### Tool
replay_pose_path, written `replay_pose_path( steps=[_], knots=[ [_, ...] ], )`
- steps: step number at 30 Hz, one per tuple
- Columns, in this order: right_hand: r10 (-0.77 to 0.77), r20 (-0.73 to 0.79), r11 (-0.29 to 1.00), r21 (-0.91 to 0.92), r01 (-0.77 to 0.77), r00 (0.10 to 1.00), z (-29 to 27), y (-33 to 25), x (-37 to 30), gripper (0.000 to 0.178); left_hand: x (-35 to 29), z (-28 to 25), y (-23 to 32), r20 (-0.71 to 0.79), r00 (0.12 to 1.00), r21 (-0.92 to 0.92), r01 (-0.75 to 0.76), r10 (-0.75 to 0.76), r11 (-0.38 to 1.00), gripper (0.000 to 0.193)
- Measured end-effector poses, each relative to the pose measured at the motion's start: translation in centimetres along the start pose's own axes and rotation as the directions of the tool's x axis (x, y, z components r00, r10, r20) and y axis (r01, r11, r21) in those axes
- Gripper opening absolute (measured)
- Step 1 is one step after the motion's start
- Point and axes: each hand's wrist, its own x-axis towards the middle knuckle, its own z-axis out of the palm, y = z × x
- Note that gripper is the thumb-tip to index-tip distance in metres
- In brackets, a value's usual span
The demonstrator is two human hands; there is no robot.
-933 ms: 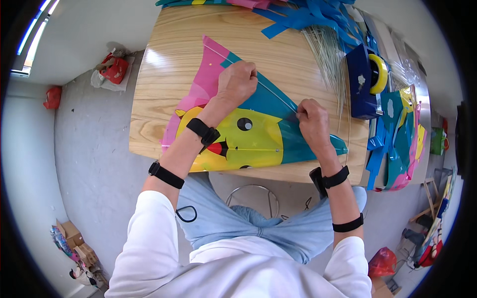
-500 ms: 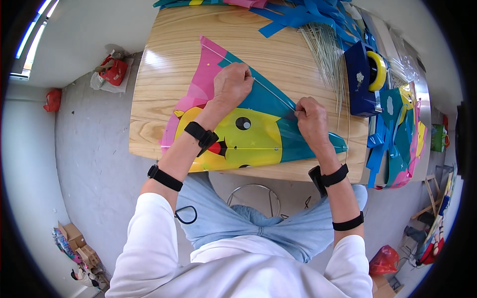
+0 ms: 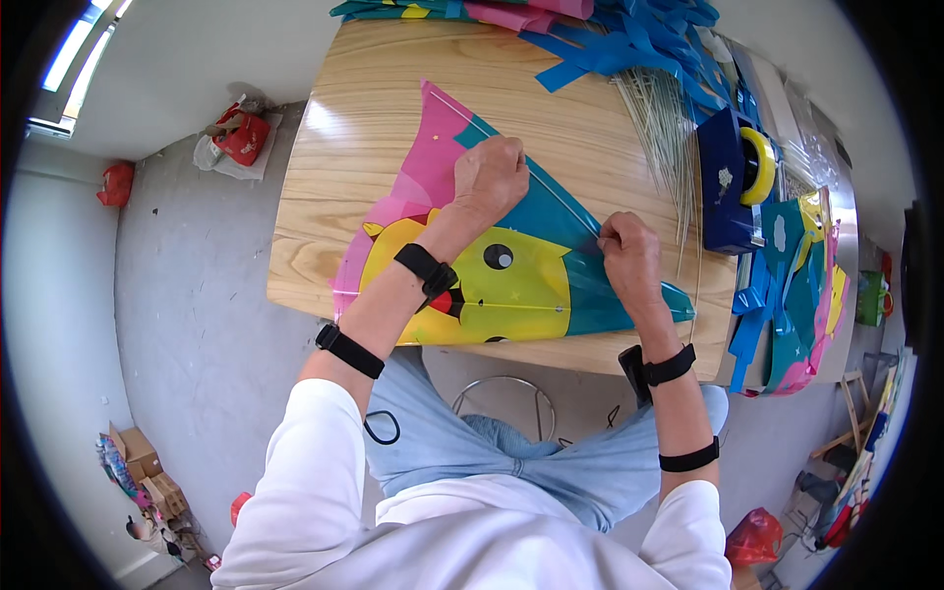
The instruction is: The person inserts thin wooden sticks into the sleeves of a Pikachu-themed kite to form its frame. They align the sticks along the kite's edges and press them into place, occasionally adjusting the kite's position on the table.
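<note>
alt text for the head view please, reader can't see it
A person's left hand and right hand pinch the slanted edge of a pink, teal and yellow cartoon sheet along a thin pale rod on a wooden table. A blue tape dispenser stands at right, beside thin sticks, with blue ribbons at the far edge.

Sheet (image 3: 536, 280) is showing pink at the L end, teal toward the R tip & along the far edge, w/ a yellow face between, incl. a blk eye (image 3: 499, 257) w/ wht spot & a red mouth (image 3: 443, 304). Rod (image 3: 562, 200) is showing wht. Bench (image 3: 324, 206) is showing lt tan w/ wavy grain. Ribbons (image 3: 678, 39) are looking bright blue; sticks (image 3: 654, 118), pale off-wht. Dispenser (image 3: 723, 211) is looking dk blue w/ a wht patch, tape (image 3: 760, 167) yellow. Stack (image 3: 790, 320) at R is mixing teal, pink & yellow w/ a wht cloud. Straps (image 3: 351, 351) are showing blk, shirt (image 3: 492, 536) wht, jeans (image 3: 433, 457) lt blue, floor (image 3: 197, 344) gray.
</note>
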Motion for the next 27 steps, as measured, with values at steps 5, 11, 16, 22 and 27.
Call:
replay_pose_path(
  steps=[5,11,16,22,27],
  knots=[
    [-0.023,-0.007,1.000,-0.013,0.023,1.000,-0.05,0.03,-0.01,0.006,0.09,-0.02,-0.08,0.006,1.000,-0.018,0.011,-0.011,1.000,0.010],
    [-0.048,-0.017,0.997,-0.054,0.047,0.999,-0.05,-0.01,-0.21,0.004,0.00,0.26,-0.42,-0.035,0.999,-0.049,-0.021,0.019,0.999,0.010],
    [-0.055,-0.018,0.994,-0.096,0.053,0.998,-0.29,-0.24,-0.35,0.003,-0.08,0.04,-0.15,-0.017,0.999,-0.084,0.029,-0.031,0.996,0.009],
    [-0.032,0.028,0.989,-0.142,0.035,0.999,-0.43,-0.47,-0.08,0.003,-0.05,-0.07,-0.90,-0.016,0.999,-0.191,0.024,-0.027,0.981,0.008],
    [-0.035,0.040,0.987,-0.153,0.040,0.999,-0.30,-0.20,0.06,0.004,0.35,0.00,-0.17,-0.005,1.000,-0.094,-0.029,0.029,0.995,0.010]
  ],
)
